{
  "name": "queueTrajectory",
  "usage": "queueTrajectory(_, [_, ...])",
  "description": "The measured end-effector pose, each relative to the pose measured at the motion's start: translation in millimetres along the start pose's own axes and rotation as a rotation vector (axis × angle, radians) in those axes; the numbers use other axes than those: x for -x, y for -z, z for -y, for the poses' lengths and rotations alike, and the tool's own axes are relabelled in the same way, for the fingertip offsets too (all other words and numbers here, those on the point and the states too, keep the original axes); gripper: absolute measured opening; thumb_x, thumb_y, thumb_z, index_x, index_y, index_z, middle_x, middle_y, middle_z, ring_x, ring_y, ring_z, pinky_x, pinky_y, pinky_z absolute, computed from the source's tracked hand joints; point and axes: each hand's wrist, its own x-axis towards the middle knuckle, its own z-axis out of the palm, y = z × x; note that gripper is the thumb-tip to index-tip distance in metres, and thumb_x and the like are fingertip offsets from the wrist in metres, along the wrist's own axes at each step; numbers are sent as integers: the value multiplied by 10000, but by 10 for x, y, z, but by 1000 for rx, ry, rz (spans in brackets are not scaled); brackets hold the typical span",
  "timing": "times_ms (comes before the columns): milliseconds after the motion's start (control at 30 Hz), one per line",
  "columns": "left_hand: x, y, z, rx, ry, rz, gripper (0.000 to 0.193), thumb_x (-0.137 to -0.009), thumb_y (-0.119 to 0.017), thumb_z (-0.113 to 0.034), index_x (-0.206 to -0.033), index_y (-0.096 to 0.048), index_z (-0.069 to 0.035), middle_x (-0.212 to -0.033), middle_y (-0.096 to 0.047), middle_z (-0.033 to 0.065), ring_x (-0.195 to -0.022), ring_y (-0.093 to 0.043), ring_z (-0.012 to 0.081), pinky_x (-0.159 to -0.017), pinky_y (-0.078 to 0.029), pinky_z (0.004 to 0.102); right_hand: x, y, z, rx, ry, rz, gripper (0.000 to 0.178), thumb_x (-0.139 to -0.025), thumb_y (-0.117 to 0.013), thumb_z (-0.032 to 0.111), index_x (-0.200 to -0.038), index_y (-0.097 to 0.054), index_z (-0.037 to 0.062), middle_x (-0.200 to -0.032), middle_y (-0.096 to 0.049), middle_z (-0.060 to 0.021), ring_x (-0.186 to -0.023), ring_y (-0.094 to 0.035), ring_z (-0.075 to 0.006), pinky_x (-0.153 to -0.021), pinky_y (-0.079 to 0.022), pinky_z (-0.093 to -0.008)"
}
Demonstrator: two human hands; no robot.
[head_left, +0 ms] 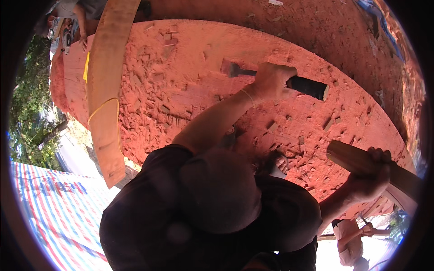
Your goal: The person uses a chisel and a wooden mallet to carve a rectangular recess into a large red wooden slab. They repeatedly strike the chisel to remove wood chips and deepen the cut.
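My left hand point(270, 83) is closed around a chisel with a black-wrapped handle point(309, 88). The chisel's flat metal blade point(235, 70) points left and meets a darker, shallow cut patch in a large reddish wooden slab point(190, 58). On the right, my right hand point(373, 178) grips a thick squared wooden club point(350, 157), which is raised over the slab's right side, apart from the chisel. Loose wood chips point(151, 86) lie scattered around both hands and thickly to the left.
A long curved plank point(108, 58) with a yellow cord point(104, 103) crosses the slab's left end. Another person's hand point(83, 41) rests at the far left. A second person point(350, 239) works at lower right. A striped tarp point(49, 203) lies lower left. My foot point(281, 163) is on the slab.
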Motion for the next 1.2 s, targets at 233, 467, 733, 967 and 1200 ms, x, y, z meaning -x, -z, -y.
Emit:
queueTrajectory(233, [-26, -75, 21, -10, 7, 11, 205, -671, -763, -204, -693, -586, -102, -641, -591, 111, -599, -638, 312, -522, -447, 407, 379, 923, -862, 736, -264, 489, 325, -740, -729, 72, -1032, -612, -7, -795, -632, -58, -686, -585, -131, -621, -493, -294])
queueTrajectory(467, [53, -111, 48, -87, -17, -25, 226, -677, -774, -220, -694, -577, -111, -646, -598, 101, -624, -644, 321, -537, -458, 421, -261, 254, 271, 35, -24, 21, 250, -907, -632, 204, -991, -666, -29, -853, -658, -98, -877, -644, -193, -892, -491, -330])
queueTrajectory(733, [-42, -57, 117, -161, -46, 77, 193, -669, -750, -210, -713, -593, -107, -665, -619, 108, -658, -660, 329, -565, -476, 434, 710, 1043, -1293, 750, -509, 394, 254, -721, -750, 41, -914, -586, 22, -751, -617, -37, -622, -560, -115, -557, -469, -284])
queueTrajectory(967, [71, -228, 149, -208, -39, 97, 205, -658, -788, -241, -737, -641, -121, -660, -648, 81, -632, -679, 292, -559, -501, 427, -139, 721, 106, 280, -107, -249, 251, -901, -652, 236, -924, -680, -12, -752, -632, -80, -764, -616, -175, -766, -475, -317])
queueTrajectory(1200, [102, -99, 170, -174, 83, 240, 210, -649, -779, -232, -744, -634, -113, -686, -658, 87, -649, -679, 289, -570, -503, 429, 728, 430, -1115, 744, -501, 367, 205, -751, -708, 57, -907, -589, -3, -727, -604, -32, -614, -552, -114, -552, -461, -296])
